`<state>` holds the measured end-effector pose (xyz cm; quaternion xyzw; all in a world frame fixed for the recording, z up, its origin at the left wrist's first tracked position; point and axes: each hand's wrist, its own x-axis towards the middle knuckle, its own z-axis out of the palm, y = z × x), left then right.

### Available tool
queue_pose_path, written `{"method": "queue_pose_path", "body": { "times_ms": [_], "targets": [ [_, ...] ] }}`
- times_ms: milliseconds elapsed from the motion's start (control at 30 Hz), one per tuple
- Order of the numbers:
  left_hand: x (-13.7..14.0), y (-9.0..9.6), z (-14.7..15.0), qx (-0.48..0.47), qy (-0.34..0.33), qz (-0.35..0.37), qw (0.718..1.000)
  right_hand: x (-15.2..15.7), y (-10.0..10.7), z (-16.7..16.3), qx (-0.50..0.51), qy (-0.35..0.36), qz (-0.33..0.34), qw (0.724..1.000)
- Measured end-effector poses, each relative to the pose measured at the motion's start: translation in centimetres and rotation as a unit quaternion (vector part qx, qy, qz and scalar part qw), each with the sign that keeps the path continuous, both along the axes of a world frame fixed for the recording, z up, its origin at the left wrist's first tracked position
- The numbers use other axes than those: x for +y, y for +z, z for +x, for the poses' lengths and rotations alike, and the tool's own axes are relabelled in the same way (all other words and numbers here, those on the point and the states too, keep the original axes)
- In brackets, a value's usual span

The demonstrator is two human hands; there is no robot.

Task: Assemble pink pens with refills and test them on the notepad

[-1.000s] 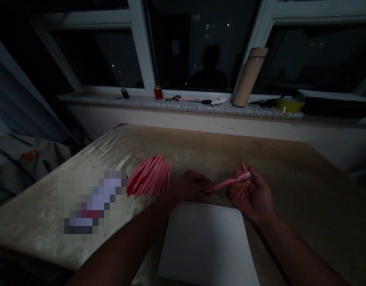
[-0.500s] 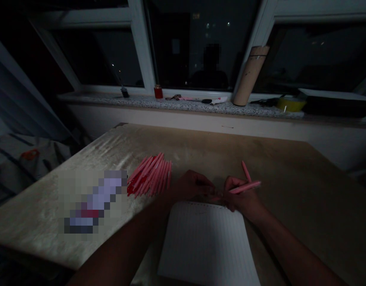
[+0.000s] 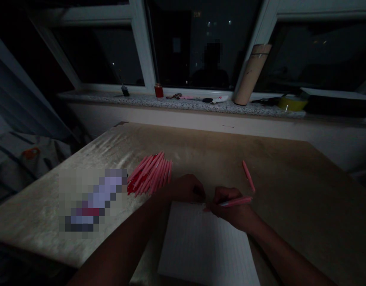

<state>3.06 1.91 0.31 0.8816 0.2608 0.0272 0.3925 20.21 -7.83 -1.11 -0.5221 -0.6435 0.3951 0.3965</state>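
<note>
A pink pen (image 3: 236, 201) is gripped in my right hand (image 3: 230, 208), its tip low over the upper edge of a lined notepad (image 3: 207, 242). My left hand (image 3: 189, 188) rests just beyond the pad's top left part with its fingers curled in. Whatever those fingers may hold is hidden in the dim light. Another pink pen (image 3: 248, 175) lies loose on the table beyond my right hand. Left of my left hand is a heap of several pink pens (image 3: 153, 172), with red material (image 3: 133, 186) partly under them.
The table (image 3: 284, 171) meets a wall below a granite windowsill (image 3: 185, 104). On the sill stand a red jar (image 3: 158, 90), a tall tan cylinder (image 3: 252, 75) and a yellow tape roll (image 3: 291, 104). A blurred-out purple item (image 3: 99, 196) lies at the left.
My right hand has moved left with the pen, bringing its tip over the pad's top edge. My left hand has drawn back slightly left, and its fingers are more curled.
</note>
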Motion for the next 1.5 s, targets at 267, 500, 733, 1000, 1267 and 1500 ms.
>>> {"method": "queue_pose_path", "body": {
  "times_ms": [267, 500, 733, 1000, 1267, 1500],
  "targets": [
    [0.1, 1.2, -0.5, 0.036, -0.011, -0.032, 0.999, 0.0, -0.1, -0.9, 0.016, -0.014, 0.021, 1.0],
    [0.2, 1.1, -0.4, 0.042, -0.025, -0.018, 0.999, -0.3, -0.3, -2.7, 0.044, 0.021, 0.041, 0.998],
    [0.6, 0.4, -0.5, 0.028, -0.039, -0.006, 0.999, 0.0, -1.1, -4.0, -0.001, 0.009, 0.063, 0.998],
    [0.7, 0.2, -0.4, 0.02, -0.035, -0.011, 0.999, -0.3, -1.5, -4.1, -0.015, 0.011, 0.056, 0.998],
    [0.6, 0.0, -0.4, 0.012, -0.029, -0.005, 0.999, -0.2, -1.2, -4.1, -0.005, -0.002, 0.052, 0.999],
    [0.6, 0.2, -0.5, 0.021, -0.033, -0.004, 0.999, -0.1, -1.0, -4.0, 0.01, -0.022, 0.049, 0.999]
  ]
}}
